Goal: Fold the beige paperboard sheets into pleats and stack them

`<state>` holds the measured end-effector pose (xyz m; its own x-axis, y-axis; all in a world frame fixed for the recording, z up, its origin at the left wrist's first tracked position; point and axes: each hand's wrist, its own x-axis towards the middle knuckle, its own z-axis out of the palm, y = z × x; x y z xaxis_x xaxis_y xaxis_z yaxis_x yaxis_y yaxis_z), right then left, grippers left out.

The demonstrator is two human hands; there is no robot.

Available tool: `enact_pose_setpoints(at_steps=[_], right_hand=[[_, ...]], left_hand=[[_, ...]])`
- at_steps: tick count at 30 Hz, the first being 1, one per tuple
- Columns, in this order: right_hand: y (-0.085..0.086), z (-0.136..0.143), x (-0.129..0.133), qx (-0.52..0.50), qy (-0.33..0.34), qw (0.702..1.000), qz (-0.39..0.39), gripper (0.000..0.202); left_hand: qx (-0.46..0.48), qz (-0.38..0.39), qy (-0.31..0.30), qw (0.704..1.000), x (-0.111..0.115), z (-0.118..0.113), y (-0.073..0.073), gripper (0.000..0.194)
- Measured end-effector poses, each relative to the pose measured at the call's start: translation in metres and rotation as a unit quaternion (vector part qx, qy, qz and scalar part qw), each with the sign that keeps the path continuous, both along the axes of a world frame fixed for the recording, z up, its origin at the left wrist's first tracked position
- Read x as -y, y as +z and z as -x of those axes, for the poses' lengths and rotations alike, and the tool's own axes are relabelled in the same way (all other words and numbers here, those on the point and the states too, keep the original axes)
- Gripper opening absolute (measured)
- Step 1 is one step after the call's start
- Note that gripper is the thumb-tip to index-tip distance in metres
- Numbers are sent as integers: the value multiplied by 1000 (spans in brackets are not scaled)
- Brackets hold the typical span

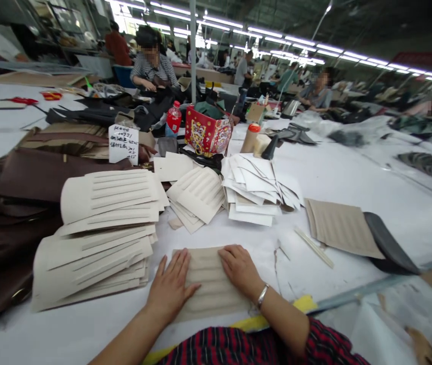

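Observation:
A beige ribbed panel (216, 289) lies flat on the white table in front of me. On its left edge rests my left hand (172, 286), fingers stretched out and thumb apart. My right hand (240, 268) lies on the panel's upper right side with its fingers extended; a silver bracelet circles that wrist. Just left of my left hand stands a tall, fanned stack of cream ribbed panels (102, 243). Beyond my hands are a smaller pile of similar panels (200, 195) and a heap of white sheets (251, 182).
Brown leather pieces (22, 197) cover the left side. A tan panel (341, 228) overlaps a dark piece (390, 246) at right, near thin strips (314, 247). Farther back are a red box (206, 132), a red-capped bottle (173, 120) and a handwritten card (123, 144). Other people work beyond.

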<state>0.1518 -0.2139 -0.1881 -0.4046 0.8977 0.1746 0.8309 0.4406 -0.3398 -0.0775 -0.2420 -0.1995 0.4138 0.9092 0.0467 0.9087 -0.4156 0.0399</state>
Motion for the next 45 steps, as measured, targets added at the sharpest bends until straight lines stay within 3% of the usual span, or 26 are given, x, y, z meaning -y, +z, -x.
enact_pose_setpoints(at_steps=[3,5,9,14,18,23,27,32,38,42,45], right_hand=[[6,-26,5,13,-46,999,12,25],[9,-29,9,30,-59,998,3,24],[12,-4,8,42,-22,999,-18,27],[10,22,-9,41,20,999,15,34],[6,-2,-12,28,4,999,23,32],[2,-51,19,16,-110,994,-23,34],[1,-47,37,78,-128,989,8,45],[6,-26,25,165,-113,979,34,52],[6,-26,14,215,-137,966,39,46],[7,-43,17,200,-149,968,17,43],[11,-85,17,175,-220,960,-4,45]], left_hand=[[14,-15,-1,1000,-11,-12,-5,70],[25,-13,-21,999,-18,-25,-7,68],[42,5,-73,996,-28,-38,-10,66],[34,17,-90,995,-32,-29,-5,65],[8,8,-55,998,-29,-34,-1,61],[6,22,-86,996,-31,-41,-4,53],[21,24,-81,996,-37,-40,-9,57],[18,16,-76,997,-37,-39,-13,58],[5,20,-68,997,-36,-37,-8,59],[-21,14,-47,999,-30,-49,1,55],[-7,-2,-88,996,-23,-72,-2,54]])
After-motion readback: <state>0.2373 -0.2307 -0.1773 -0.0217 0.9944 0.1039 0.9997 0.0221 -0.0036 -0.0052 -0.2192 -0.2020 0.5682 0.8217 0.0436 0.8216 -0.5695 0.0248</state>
